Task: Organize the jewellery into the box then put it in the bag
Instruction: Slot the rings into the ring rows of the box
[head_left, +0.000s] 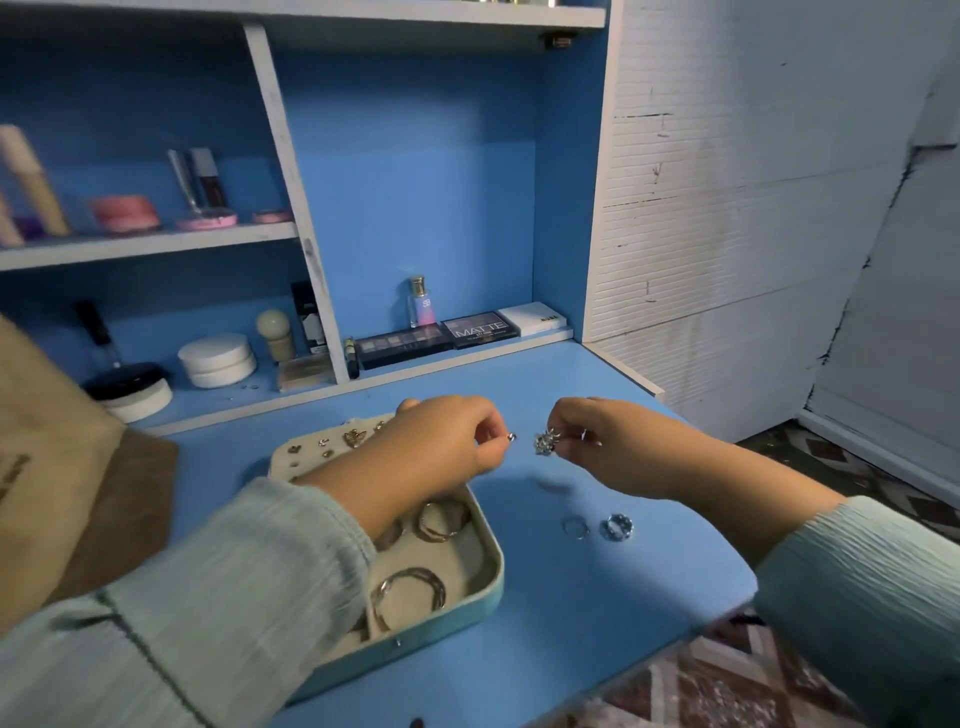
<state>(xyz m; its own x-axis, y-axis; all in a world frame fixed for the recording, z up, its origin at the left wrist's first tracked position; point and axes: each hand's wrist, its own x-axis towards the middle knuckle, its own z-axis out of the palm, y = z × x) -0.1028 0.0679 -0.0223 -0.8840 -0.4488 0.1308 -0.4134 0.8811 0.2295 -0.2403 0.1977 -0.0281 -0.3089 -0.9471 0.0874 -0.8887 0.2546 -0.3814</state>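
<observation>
Pinched between the curled fingertips of your right hand (618, 441) was a sparkling silver flower-shaped piece (546, 442), held up above the blue desk (597, 597). Your left hand (441, 441) pinched a tiny silver piece (511, 437) just beside it, the two not quite touching. Below your left wrist sat the open jewellery box (488, 582), its cream lining holding gold bangles (410, 597) in the near compartments and small earrings (355, 438) pinned on the far panel. Two silver rings (597, 527) lay on the desk near your right forearm. Cosmetics stood on the shelves (156, 244) behind, including a palette marked MATTE (480, 328).
</observation>
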